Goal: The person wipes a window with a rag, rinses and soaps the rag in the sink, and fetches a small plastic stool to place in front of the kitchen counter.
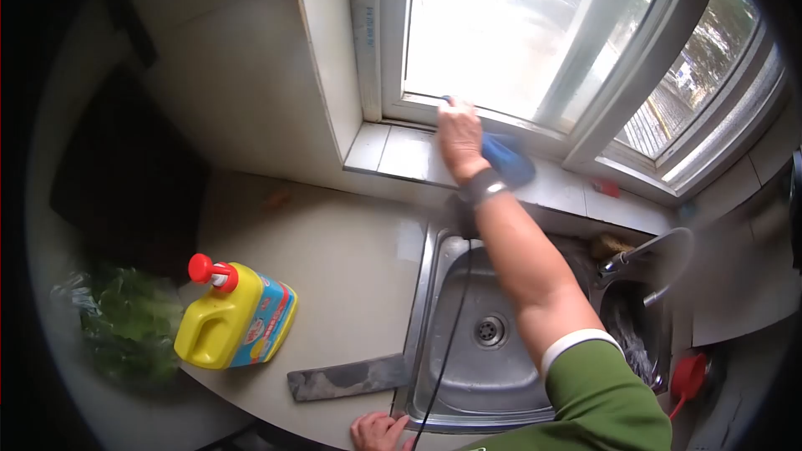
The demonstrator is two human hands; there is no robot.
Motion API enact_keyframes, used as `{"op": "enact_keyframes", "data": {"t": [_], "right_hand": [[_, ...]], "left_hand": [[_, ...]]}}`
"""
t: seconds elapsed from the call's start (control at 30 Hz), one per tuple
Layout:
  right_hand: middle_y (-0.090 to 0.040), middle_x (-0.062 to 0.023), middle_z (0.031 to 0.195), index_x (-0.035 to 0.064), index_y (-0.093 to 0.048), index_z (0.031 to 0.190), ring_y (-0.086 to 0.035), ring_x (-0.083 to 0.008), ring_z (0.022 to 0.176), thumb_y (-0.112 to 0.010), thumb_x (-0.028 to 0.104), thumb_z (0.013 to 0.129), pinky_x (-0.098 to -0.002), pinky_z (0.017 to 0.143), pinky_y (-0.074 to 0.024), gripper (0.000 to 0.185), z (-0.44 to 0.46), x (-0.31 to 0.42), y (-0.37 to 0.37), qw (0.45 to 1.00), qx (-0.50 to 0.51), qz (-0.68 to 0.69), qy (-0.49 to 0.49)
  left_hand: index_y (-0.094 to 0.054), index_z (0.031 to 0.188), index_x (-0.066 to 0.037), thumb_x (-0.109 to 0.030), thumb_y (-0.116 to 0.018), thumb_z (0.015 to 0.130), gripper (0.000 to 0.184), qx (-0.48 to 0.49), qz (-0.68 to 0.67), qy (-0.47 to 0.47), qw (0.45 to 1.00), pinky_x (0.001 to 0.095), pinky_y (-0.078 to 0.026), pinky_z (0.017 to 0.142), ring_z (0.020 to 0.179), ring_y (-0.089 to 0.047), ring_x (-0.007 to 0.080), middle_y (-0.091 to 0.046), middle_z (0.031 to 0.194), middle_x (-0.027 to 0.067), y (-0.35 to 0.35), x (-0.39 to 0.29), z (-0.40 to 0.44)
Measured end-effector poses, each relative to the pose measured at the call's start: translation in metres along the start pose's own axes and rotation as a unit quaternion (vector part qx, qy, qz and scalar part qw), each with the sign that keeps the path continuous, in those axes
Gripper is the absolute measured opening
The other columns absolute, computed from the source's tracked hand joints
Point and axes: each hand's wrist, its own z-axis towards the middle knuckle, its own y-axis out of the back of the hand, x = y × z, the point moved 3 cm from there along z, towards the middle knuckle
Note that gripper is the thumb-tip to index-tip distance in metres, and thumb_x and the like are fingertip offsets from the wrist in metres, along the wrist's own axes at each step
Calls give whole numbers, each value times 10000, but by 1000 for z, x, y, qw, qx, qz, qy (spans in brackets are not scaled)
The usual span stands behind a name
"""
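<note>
In the head view, the right hand (460,135) reaches away from the body, over the sink (501,419), to the lower rail of the window frame (522,126). Its fingers (456,108) look clamped on a blue cloth (507,159), bent over it at the rail; a small bit of blue shows at the fingertips as well. Most of the cloth lies to the right of the hand, spreading beside the wrist over the tiled sill (405,150). Its longer direction seems to slant away from the hand, rightward and slightly back toward the body, roughly in line with the rail. Blur hides its folds and exact edge, and I cannot tell how much is bunched under the palm.

The right hand is plainly the nearer one to cloth and window. The left hand (380,432) is well apart from both, at the near edge of the worktop (334,284), beside the sink's left rim and a dark cord (447,342). It is cut off by the lower border, so I cannot tell whether its fingers are apart or together. A dark flat strip (347,378) lies just beyond it, with a yellow jug (221,321) standing farther left.
</note>
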Motion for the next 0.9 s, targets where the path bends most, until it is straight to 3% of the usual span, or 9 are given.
{"op": "enact_keyframes", "data": {"t": [0.03,0.07,0.17,0.27,0.5,0.7,0.77,0.83,0.9], "right_hand": [[-625,-148,1005,-3,-687,844,-572,-304,976,-544,43,785,-324,849,-498,161,3,23,23,997,-12,-76,9],[-633,-161,964,-8,-683,826,-582,-316,964,-544,42,772,-369,807,-520,157,15,22,10,998,-21,-56,-4],[-647,-151,918,43,-684,908,-589,-347,940,-538,11,755,-392,822,-514,214,33,43,9,992,62,101,-49],[-634,-138,1006,32,-666,1004,-564,-332,974,-506,-38,780,-392,851,-482,284,30,44,25,985,-116,125,-15],[-569,-141,1045,2,-626,968,-518,-314,1042,-497,-3,799,-387,867,-481,213,26,48,3,999,36,8,29],[-555,-141,1050,5,-609,944,-526,-314,1042,-493,27,834,-386,875,-475,161,12,43,23,995,81,31,58],[-579,-154,1011,5,-606,884,-555,-326,1002,-515,20,802,-376,892,-466,124,4,33,24,994,47,0,94],[-592,-146,998,-1,-643,971,-561,-317,1000,-502,11,800,-374,826,-515,222,-4,11,26,991,82,-20,104],[-597,-161,955,22,-660,987,-569,-323,964,-503,-26,783,-371,814,-513,261,1,-3,52,998,5,32,51]], "left_hand": [[-635,1071,-96,-284,-686,735,388,-14,3,-3,1000,474,-354,870,1043,-501,296,-569,993,98,-7,-4,0],[-638,1062,-89,-289,-684,740,381,-25,7,-6,1000,471,-358,862,1036,-504,296,-571,987,95,-9,-8,0],[-638,1058,-77,-279,-663,764,358,-17,29,-9,999,472,-359,857,1028,-505,297,-574,971,92,14,7,4],[-636,1061,-71,-266,-644,782,341,-27,29,-22,999,475,-360,858,1017,-508,298,-578,953,95,15,2,6],[-646,1048,-71,-250,-626,789,315,-30,20,2,999,473,-364,858,1000,-518,293,-588,934,95,10,0,3],[-644,1046,-63,-212,-617,765,320,-48,7,5,999,482,-362,865,1002,-518,303,-596,941,104,13,1,2],[-641,1049,-63,-210,-622,752,332,-51,11,1,999,486,-361,867,1002,-517,308,-594,940,106,13,1,2],[-632,1064,-60,-210,-642,734,362,-45,2,-9,999,493,-363,868,1007,-512,314,-587,935,110,14,3,-1],[-628,1070,-59,-209,-650,728,374,-57,-3,-24,998,496,-364,868,1008,-509,316,-584,935,111,16,2,0]]}}
